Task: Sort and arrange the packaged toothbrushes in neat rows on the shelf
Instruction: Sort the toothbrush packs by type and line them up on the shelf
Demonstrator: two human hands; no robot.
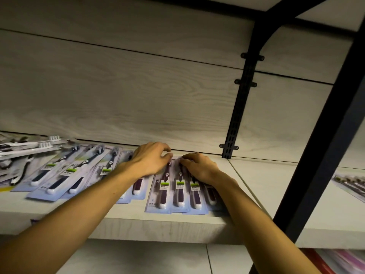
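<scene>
Several packaged toothbrushes with purple handles [178, 192] lie side by side in an overlapping row on the pale wooden shelf [138, 224]. My left hand [151, 160] and my right hand [199, 168] both rest on the far ends of these packs, fingers curled at the top edges near the back wall. Whether the fingers pinch the packs I cannot tell. To the left, packs with dark blue handles [65, 175] lie fanned out at angles.
Loose white toothbrushes [29, 145] pile up at the far left. A black slotted upright [237, 107] and a black diagonal frame post [320, 155] stand to the right. More packs [351, 184] lie on the neighbouring shelf beyond the post.
</scene>
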